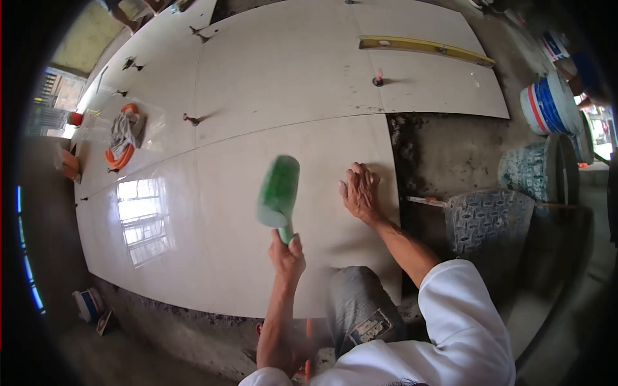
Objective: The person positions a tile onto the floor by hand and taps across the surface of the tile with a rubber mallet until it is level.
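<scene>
My left hand [287, 255] is closed round the handle of a green mallet [279, 186], whose slightly blurred head points up and away from me, over a large glossy cream floor tile [235, 257]. To the right, my right hand [362, 193] rests on the same tile near its right edge, fingers spread and holding nothing. Past that edge lie dark bare mortar [444, 151] and a grey plate with a raised tread pattern [489, 219]. My knee [360, 296] is at the tile's near edge.
A yellow spirit level [425, 49] lies on the far tiles. Several small levelling clips, one of them [378, 81], stand along the joints. An orange-handled tool with a grey cloth [124, 135] sits at left. Buckets [547, 106] stand at right; a white tub [89, 304] lies lower left.
</scene>
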Demonstrator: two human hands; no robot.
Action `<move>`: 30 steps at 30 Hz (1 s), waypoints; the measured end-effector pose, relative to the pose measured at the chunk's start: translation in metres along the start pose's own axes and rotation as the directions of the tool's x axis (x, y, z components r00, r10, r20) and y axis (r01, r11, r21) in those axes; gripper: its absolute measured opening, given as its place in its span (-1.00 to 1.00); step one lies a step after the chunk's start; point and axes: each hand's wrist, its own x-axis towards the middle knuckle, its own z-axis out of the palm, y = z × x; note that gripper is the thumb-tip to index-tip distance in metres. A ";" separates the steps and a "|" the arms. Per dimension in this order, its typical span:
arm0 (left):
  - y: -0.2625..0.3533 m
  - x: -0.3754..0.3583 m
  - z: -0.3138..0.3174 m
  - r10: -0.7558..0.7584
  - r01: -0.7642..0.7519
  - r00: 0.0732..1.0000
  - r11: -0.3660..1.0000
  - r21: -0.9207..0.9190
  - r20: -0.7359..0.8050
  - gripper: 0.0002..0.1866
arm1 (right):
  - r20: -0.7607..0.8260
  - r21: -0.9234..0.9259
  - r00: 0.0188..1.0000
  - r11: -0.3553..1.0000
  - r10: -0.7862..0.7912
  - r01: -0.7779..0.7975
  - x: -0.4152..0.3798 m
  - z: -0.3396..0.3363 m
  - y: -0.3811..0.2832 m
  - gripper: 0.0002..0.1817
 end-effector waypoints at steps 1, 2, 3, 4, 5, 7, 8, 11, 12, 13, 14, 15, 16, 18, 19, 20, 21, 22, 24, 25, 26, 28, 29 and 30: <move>-0.005 0.002 0.002 -0.080 0.076 0.996 0.991 0.110 0.032 -0.59 | -0.001 0.011 1.000 1.000 -0.001 0.001 0.001 0.004 -0.004 -0.54; -0.011 0.007 0.007 -0.159 0.143 0.986 0.967 0.212 0.058 -0.58 | -0.007 0.013 1.000 1.000 -0.002 0.003 0.002 0.006 -0.002 -0.53; -0.008 0.014 0.002 -0.181 0.132 0.979 0.915 0.380 0.096 -0.58 | -0.001 0.014 1.000 1.000 0.004 -0.004 0.001 0.003 -0.001 -0.53; -0.004 0.010 -0.004 -0.239 0.202 0.967 0.926 0.318 0.084 -0.57 | 0.014 -0.002 1.000 1.000 -0.009 0.009 0.000 0.003 0.001 -0.53; 0.000 0.010 -0.010 -0.285 0.257 0.955 0.932 0.256 0.079 -0.56 | 0.021 -0.022 1.000 1.000 -0.013 0.013 0.003 0.005 0.003 -0.52; -0.003 -0.004 -0.019 -0.291 0.286 0.956 0.954 0.092 0.044 -0.54 | 0.024 0.011 0.999 0.999 -0.041 0.041 -0.001 0.003 0.002 -0.53; -0.021 -0.016 -0.014 -0.236 0.236 0.972 0.971 -0.024 -0.009 -0.53 | 0.024 -0.008 0.999 0.999 -0.041 0.041 -0.003 0.002 0.005 -0.53; -0.049 -0.023 -0.013 -0.361 0.358 0.933 0.926 0.117 -0.001 -0.48 | 0.008 -0.026 0.998 0.998 -0.058 0.058 0.003 0.007 -0.001 -0.52; -0.050 -0.016 -0.018 -0.437 0.403 0.899 0.848 0.344 0.027 -0.47 | 0.001 -0.040 0.999 0.998 -0.052 0.052 0.002 0.009 0.000 -0.51; -0.040 -0.013 -0.029 -0.510 0.469 0.853 0.842 0.268 0.110 -0.43 | 0.005 -0.053 0.999 0.998 -0.046 0.046 0.001 0.007 0.002 -0.49; -0.046 -0.014 -0.032 -0.507 0.465 0.857 0.837 0.289 0.091 -0.42 | 0.028 -0.060 1.000 0.998 -0.013 0.015 0.003 0.009 0.004 -0.45; -0.058 -0.017 -0.030 -0.510 0.464 0.857 0.827 0.317 0.076 -0.41 | 0.059 -0.065 0.998 0.998 0.023 -0.019 0.004 0.007 0.002 -0.41; -0.071 -0.023 -0.027 -0.520 0.470 0.852 0.813 0.344 0.064 -0.40 | 0.098 -0.074 0.994 0.996 0.057 -0.050 0.003 0.004 -0.001 -0.38; -0.084 -0.035 -0.023 -0.520 0.471 0.852 0.815 0.337 0.067 -0.42 | 0.151 -0.090 0.981 0.990 0.122 -0.109 0.010 -0.002 -0.006 -0.29; -0.080 -0.038 -0.026 -0.546 0.489 0.833 0.804 0.340 0.093 -0.43 | 0.181 -0.099 0.972 0.986 0.152 -0.136 0.012 -0.003 -0.007 -0.25; -0.079 -0.039 -0.033 -0.571 0.506 0.813 0.791 0.343 0.117 -0.43 | 0.184 -0.119 0.972 0.985 0.143 -0.123 0.013 0.001 -0.008 -0.23; -0.078 -0.040 -0.039 -0.544 0.503 0.831 0.824 0.260 0.117 -0.44 | 0.187 -0.138 0.973 0.984 0.136 -0.112 0.013 0.003 -0.005 -0.21; -0.078 -0.040 -0.042 -0.514 0.492 0.849 0.853 0.174 0.120 -0.44 | 0.189 -0.163 0.973 0.981 0.132 -0.102 0.014 0.005 -0.006 -0.20; -0.084 -0.042 -0.038 -0.503 0.495 0.854 0.864 0.095 0.133 -0.42 | 0.163 -0.192 0.980 0.978 0.111 -0.079 0.014 0.006 -0.007 -0.19; -0.090 -0.041 -0.034 -0.523 0.512 0.840 0.852 0.107 0.145 -0.42 | 0.150 -0.212 0.983 0.975 0.102 -0.069 0.013 0.005 -0.007 -0.19; -0.097 -0.041 -0.029 -0.542 0.529 0.826 0.840 0.119 0.158 -0.41 | 0.148 -0.233 0.983 0.970 0.107 -0.070 0.011 0.007 -0.005 -0.19; -0.085 -0.042 -0.037 -0.519 0.504 0.846 0.853 0.135 0.125 -0.42 | 0.149 -0.265 0.984 0.962 0.102 -0.060 0.011 0.017 -0.003 -0.19; -0.082 -0.045 -0.038 -0.524 0.510 0.845 0.849 0.139 0.105 -0.43 | 0.165 -0.293 0.982 0.955 0.090 -0.039 0.011 0.020 0.001 -0.18; -0.097 -0.047 -0.029 -0.488 0.476 0.866 0.872 0.116 0.111 -0.44 | 0.156 -0.298 0.986 0.955 0.060 -0.011 0.011 0.023 0.007 -0.17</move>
